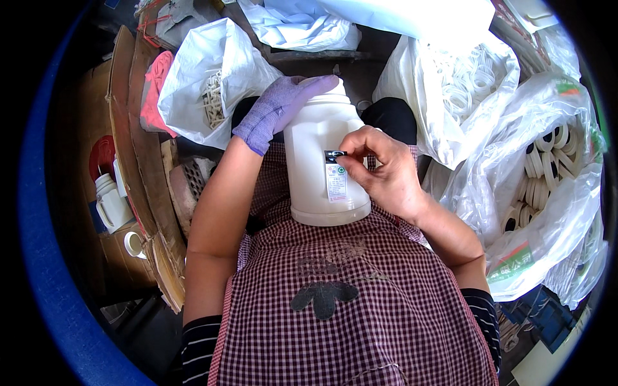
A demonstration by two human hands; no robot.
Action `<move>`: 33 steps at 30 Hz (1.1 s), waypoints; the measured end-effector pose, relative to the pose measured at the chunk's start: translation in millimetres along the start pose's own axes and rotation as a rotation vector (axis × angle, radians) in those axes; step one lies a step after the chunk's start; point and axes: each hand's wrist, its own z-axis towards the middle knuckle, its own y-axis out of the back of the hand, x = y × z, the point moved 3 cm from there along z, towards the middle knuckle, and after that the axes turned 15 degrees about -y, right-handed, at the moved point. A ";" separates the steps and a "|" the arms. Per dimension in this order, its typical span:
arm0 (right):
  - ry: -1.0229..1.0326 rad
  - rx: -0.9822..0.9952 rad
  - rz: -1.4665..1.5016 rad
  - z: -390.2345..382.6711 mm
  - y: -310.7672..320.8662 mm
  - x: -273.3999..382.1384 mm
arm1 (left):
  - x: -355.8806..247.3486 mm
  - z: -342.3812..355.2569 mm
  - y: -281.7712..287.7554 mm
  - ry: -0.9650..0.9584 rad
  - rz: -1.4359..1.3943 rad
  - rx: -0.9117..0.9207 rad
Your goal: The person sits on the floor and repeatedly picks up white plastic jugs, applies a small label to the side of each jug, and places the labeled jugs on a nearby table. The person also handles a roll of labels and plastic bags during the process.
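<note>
Apron (360, 321): checked cloth with a dark flower patch, filling the space below both hands; a soft lap like that would probably let things rock, so steadiness has to come from the grip;
White jug (306, 174): between the two hands, base toward the wearer, neck pointing away; whether the lap bears its weight I cannot tell from here;
Gloved left hand (283, 106): laid over the jug's neck and shoulder, grasping it from the left; a sound anchor, I'd say, as it leaves the label side open;
Bare right hand (389, 170): thumb and forefinger pinched on the black top end (332, 156) of the label, against the jug's face;
Label (337, 187): small printed slip, running from the right fingertips down toward the base; going on or coming off, I cannot tell;
Good pinch: best kept to the very edge, wrist loose;
Good pace: slow and even from one end to the other; a jerk could crease or skew the slip;
Sacks: white sack (183, 96) beyond the left hand; ring-filled sack (402, 83) beyond the right; clear bag (473, 199) right of the right hand; elbows are best kept in
</note>
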 end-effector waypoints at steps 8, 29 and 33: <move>0.062 -0.023 -0.115 -5.2 -1.9 5.4 | -0.9 -0.8 -1.8 0.030 -0.030 -0.004; 0.227 -0.034 0.029 4.8 -14.9 -15.1 | -4.2 -13.6 -0.6 0.033 -0.045 -0.119; 0.319 -0.156 -0.116 9.3 -12.1 -10.3 | 0.1 -16.1 -0.3 0.072 -0.153 -0.098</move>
